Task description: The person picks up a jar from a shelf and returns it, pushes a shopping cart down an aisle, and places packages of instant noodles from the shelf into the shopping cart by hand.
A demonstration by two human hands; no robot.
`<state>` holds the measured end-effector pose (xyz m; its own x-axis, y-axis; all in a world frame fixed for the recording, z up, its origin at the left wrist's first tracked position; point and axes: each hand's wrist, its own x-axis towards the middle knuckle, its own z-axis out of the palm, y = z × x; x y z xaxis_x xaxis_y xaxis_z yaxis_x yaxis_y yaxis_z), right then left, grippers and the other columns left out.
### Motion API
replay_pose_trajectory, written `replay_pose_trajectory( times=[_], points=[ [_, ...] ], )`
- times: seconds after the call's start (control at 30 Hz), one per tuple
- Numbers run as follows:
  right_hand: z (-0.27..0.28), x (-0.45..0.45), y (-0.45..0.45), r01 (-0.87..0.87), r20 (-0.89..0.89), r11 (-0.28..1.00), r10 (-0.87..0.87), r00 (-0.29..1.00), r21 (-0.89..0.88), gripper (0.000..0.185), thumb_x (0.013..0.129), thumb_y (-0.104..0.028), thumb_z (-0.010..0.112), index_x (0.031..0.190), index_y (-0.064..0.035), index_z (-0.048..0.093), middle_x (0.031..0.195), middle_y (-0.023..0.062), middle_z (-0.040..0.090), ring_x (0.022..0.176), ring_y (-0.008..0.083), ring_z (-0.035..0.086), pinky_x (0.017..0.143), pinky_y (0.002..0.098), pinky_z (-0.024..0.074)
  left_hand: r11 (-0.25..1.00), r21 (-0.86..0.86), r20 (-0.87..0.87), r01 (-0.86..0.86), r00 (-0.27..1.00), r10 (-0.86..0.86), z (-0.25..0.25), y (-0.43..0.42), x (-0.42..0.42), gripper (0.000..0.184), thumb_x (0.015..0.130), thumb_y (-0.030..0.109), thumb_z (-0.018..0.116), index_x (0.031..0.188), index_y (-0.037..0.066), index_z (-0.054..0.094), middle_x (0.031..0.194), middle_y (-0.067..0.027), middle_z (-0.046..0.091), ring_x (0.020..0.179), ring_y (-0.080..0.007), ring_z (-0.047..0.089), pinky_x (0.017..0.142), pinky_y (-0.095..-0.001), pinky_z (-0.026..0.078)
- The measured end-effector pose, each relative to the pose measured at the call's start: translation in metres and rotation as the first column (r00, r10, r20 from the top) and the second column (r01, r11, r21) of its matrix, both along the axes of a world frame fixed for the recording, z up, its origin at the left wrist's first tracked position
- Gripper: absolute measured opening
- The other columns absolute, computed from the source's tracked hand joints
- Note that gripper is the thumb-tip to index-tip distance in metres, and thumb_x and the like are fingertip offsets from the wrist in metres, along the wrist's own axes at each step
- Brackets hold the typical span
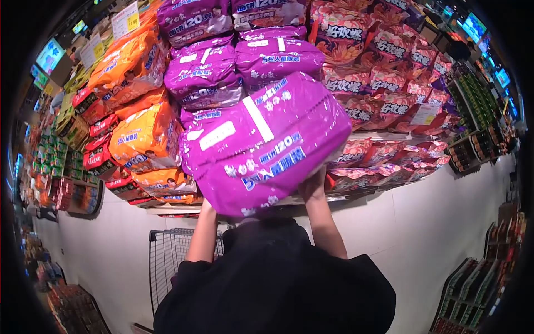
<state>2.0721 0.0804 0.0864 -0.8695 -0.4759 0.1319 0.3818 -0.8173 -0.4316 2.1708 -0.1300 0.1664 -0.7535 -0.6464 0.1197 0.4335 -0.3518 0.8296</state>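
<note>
A large purple multipack of instant noodles [267,147] is held up in front of me, tilted with its right end higher. My right hand [314,185] grips it from below at the lower right, its fingers partly hidden behind the wrapper. At the lower left, my left hand [208,206] supports the pack; the fingers are out of sight under it. Just behind are stacked purple packs of the same kind [203,72]. Orange packs [142,133] lie close by on the left, beyond my left hand.
Pink and red bags [384,83] fill the display on the right, above a shelf edge [384,135]. A wire shopping cart [161,261] stands at my left side. Price signs [125,21] rise above the orange packs. More shelves [464,295] stand at the lower right.
</note>
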Motion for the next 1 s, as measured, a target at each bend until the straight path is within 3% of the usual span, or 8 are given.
replay_pose_trajectory(
  times=[0.17,0.27,0.47,0.6,0.63,0.73,0.87,1.0],
  points=[
    [-0.08,0.039,0.037,-0.209,0.229,0.972,0.181,0.957,0.103,0.058,0.091,-0.025,0.067,0.139,-0.0078,0.039,0.13,0.006,0.053,0.119,0.0223,0.054,0.103,0.0405,0.0448,0.996,0.047,0.045,-0.077,0.996,0.075,-0.049,0.034,0.049,0.058,0.102,0.046,0.032,0.145,0.007,0.033,0.128,-0.0088,0.052,0.108,-0.0164,0.055,0.089,-0.032,0.05],
    [-0.104,0.051,0.044,-0.405,0.085,0.914,0.401,0.912,0.032,0.056,0.092,-0.02,0.065,0.139,-0.0065,0.039,0.13,0.007,0.053,0.115,0.0236,0.056,0.102,0.0389,0.0444,0.984,0.081,0.091,-0.158,0.984,0.151,-0.08,0.054,0.113,0.057,0.102,0.045,0.032,0.145,0.007,0.033,0.128,-0.0086,0.052,0.109,-0.0167,0.054,0.091,-0.0323,0.049],
    [-0.142,0.091,0.022,-0.596,-0.097,0.615,0.734,0.673,0.517,0.053,0.092,-0.016,0.063,0.138,-0.0052,0.039,0.13,0.0078,0.053,0.117,0.0235,0.054,0.103,0.0389,0.0427,0.87,0.13,0.222,-0.475,0.87,0.441,-0.121,0.097,0.236,0.056,0.102,0.044,0.032,0.145,0.007,0.033,0.129,-0.0083,0.052,0.111,-0.0172,0.054,0.093,-0.0329,0.048],
    [-0.149,0.12,0.016,-0.456,-0.237,0.443,0.866,0.44,0.772,0.051,0.092,-0.013,0.062,0.138,-0.0042,0.039,0.131,0.0083,0.052,0.119,0.0235,0.053,0.103,0.0389,0.0416,0.796,0.178,0.263,-0.579,0.807,0.529,-0.144,0.135,0.288,0.056,0.102,0.043,0.032,0.145,0.007,0.033,0.129,-0.0081,0.052,0.112,-0.0176,0.054,0.095,-0.0333,0.047],
    [-0.112,0.128,0.007,-0.769,0.138,0.394,0.842,0.521,0.503,0.059,0.09,-0.017,0.063,0.14,-0.0025,0.035,0.134,0.0092,0.048,0.125,0.0225,0.047,0.105,0.0396,0.0378,0.784,0.19,0.262,-0.591,0.8,0.539,-0.148,0.143,0.309,0.056,0.102,0.043,0.032,0.145,0.007,0.033,0.129,-0.008,0.052,0.112,-0.0177,0.054,0.095,-0.0334,0.046],
    [-0.109,0.161,-0.022,-0.809,0.078,0.505,0.832,0.549,0.302,0.071,0.087,-0.028,0.065,0.142,-0.0022,0.029,0.137,0.0095,0.045,0.128,0.0216,0.042,0.106,0.0389,0.0354,0.752,0.23,0.249,-0.618,0.784,0.568,-0.165,0.166,0.339,0.055,0.103,0.042,0.033,0.145,0.007,0.033,0.13,-0.0079,0.052,0.113,-0.018,0.054,0.096,-0.0337,0.046],
    [-0.154,0.192,-0.055,-0.837,0.082,0.37,0.896,0.436,0.402,0.054,0.097,-0.046,0.05,0.129,-0.0029,0.048,0.117,0.0064,0.059,0.106,0.0164,0.059,0.092,0.0324,0.0491,0.726,0.283,0.207,-0.626,0.779,0.592,-0.192,0.17,0.354,0.055,0.103,0.041,0.033,0.145,0.007,0.034,0.13,-0.0077,0.052,0.115,-0.0184,0.053,0.098,-0.0341,0.045],
    [-0.129,0.248,-0.107,-0.755,-0.011,0.313,0.927,0.376,0.576,0.061,0.101,-0.035,0.044,0.147,0.0018,0.026,0.148,0.0132,0.035,0.136,0.0216,0.034,0.113,0.0347,0.0249,0.712,0.324,0.157,-0.623,0.778,0.608,-0.215,0.182,0.401,0.054,0.103,0.041,0.033,0.144,0.006,0.034,0.13,-0.0075,0.052,0.116,-0.0188,0.053,0.099,-0.0345,0.044]
  ],
)
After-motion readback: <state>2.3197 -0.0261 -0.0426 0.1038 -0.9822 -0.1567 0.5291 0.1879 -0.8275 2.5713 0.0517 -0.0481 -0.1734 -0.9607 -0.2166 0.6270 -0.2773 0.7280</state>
